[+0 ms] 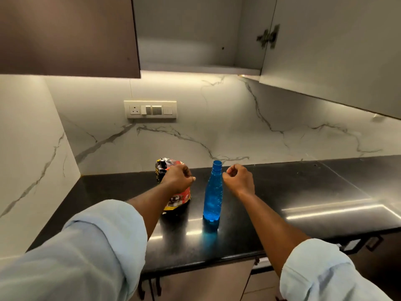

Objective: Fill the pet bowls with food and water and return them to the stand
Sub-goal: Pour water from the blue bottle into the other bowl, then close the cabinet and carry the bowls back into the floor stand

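Note:
A crumpled red, black and yellow pet food bag [176, 197] stands open on the black countertop [271, 205]. To its right stands a blue plastic water bottle [213, 196], upright, with no cap on its neck. My left hand [178, 178] hovers in front of the bag's upper part with its fingers curled and the thumb against the index finger. No grip on the bag shows. My right hand [238, 179] is just right of the bottle's neck, apart from it, with curled fingers and nothing in it. No pet bowl or stand is in view.
An upper cabinet [191, 40] stands open above the counter, its door [329, 51] swung out to the right. A switch and socket panel [150, 111] sits on the marble backsplash. A marble side wall [32, 148] bounds the counter at the left. Drawer handles [373, 242] show below the counter's front edge.

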Demonstrator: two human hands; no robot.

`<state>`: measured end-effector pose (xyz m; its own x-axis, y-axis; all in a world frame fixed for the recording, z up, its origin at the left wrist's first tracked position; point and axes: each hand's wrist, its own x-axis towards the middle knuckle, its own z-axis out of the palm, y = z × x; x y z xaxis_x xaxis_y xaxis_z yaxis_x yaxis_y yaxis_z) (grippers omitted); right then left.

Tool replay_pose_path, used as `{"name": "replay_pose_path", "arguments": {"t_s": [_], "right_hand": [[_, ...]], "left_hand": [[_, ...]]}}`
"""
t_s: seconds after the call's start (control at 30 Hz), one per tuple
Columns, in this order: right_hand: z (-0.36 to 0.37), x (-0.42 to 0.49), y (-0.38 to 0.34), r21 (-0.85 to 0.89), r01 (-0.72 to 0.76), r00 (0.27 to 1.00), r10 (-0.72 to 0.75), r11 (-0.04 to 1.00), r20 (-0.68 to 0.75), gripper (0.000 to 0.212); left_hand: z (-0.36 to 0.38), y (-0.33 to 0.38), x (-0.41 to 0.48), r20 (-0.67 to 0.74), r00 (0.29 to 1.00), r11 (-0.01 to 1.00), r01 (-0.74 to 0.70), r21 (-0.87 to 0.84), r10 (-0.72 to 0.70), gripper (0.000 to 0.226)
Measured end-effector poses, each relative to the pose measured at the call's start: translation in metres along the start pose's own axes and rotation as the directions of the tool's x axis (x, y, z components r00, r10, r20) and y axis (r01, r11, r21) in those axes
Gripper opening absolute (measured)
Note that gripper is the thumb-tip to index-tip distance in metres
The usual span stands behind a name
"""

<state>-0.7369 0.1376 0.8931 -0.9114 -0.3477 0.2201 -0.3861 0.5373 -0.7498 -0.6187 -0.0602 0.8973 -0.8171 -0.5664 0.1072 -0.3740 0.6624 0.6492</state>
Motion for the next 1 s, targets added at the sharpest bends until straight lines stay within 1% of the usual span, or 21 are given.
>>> {"name": "replay_pose_path", "arguments": {"t_s": [0.1,0.17,0.23,0.3,0.37,0.47,0.57,0.6,0.67,0.73,0.77,0.83,0.93,1.0], "right_hand": [[-0.016,0.002,-0.014,0.158,0.083,0.997,-0.081,0.984,-0.018,0.008],[-0.03,0.001,-0.023,0.264,0.11,0.994,-0.1,0.958,-0.05,0.008],[-0.048,-0.001,-0.034,0.353,0.121,0.99,-0.086,0.928,-0.113,0.01],[-0.067,-0.004,-0.046,0.492,0.106,0.986,-0.027,0.864,-0.165,0.015],[-0.086,-0.007,-0.057,0.62,0.074,0.981,0.056,0.781,-0.188,0.019],[-0.111,-0.013,-0.067,0.758,0.001,0.978,0.159,0.652,-0.138,0.031],[-0.134,-0.018,-0.077,0.861,-0.035,0.985,0.165,0.507,-0.057,0.048],[-0.142,-0.017,-0.082,0.899,-0.048,0.987,0.157,0.436,-0.023,0.056],[-0.161,-0.016,-0.087,0.963,-0.089,0.988,0.143,0.254,0.054,0.069],[-0.179,-0.014,-0.09,0.989,-0.127,0.986,0.115,0.077,0.118,0.078],[-0.187,-0.011,-0.09,0.99,-0.14,0.985,0.101,0.001,0.14,0.083],[-0.205,-0.005,-0.09,0.979,-0.167,0.982,0.068,-0.115,0.176,0.09],[-0.229,0.004,-0.087,0.957,-0.212,0.975,0.019,-0.199,0.22,0.095],[-0.241,0.004,-0.082,0.949,-0.232,0.972,-0.018,-0.214,0.233,0.088]], "left_hand": [[-0.018,0.019,0.004,-0.064,0.997,0.999,-0.042,0.013,0.043,0.015],[-0.029,0.034,0.006,-0.118,0.99,0.997,-0.08,0.0,0.079,0.015],[-0.039,0.049,0.005,-0.169,0.98,0.993,-0.113,-0.019,0.108,0.016],[-0.047,0.06,0.001,-0.205,0.97,0.989,-0.142,-0.033,0.133,0.017],[-0.05,0.067,-0.007,-0.229,0.961,0.985,-0.166,-0.038,0.153,0.018],[-0.048,0.071,-0.027,-0.245,0.956,0.983,-0.179,-0.042,0.163,0.022],[-0.054,0.079,-0.039,-0.272,0.945,0.979,-0.202,-0.044,0.183,0.026],[-0.058,0.084,-0.04,-0.289,0.938,0.976,-0.213,-0.046,0.191,0.026],[-0.065,0.099,-0.046,-0.329,0.923,0.971,-0.232,-0.061,0.2,0.026],[-0.071,0.113,-0.052,-0.367,0.907,0.967,-0.247,-0.066,0.207,0.027],[-0.073,0.12,-0.054,-0.382,0.9,0.965,-0.252,-0.065,0.21,0.027],[-0.075,0.134,-0.059,-0.418,0.883,0.962,-0.264,-0.071,0.212,0.028],[-0.072,0.15,-0.068,-0.445,0.877,0.966,-0.245,-0.084,0.183,0.026],[-0.065,0.156,-0.078,-0.458,0.873,0.973,-0.222,-0.069,0.167,0.024]]}}
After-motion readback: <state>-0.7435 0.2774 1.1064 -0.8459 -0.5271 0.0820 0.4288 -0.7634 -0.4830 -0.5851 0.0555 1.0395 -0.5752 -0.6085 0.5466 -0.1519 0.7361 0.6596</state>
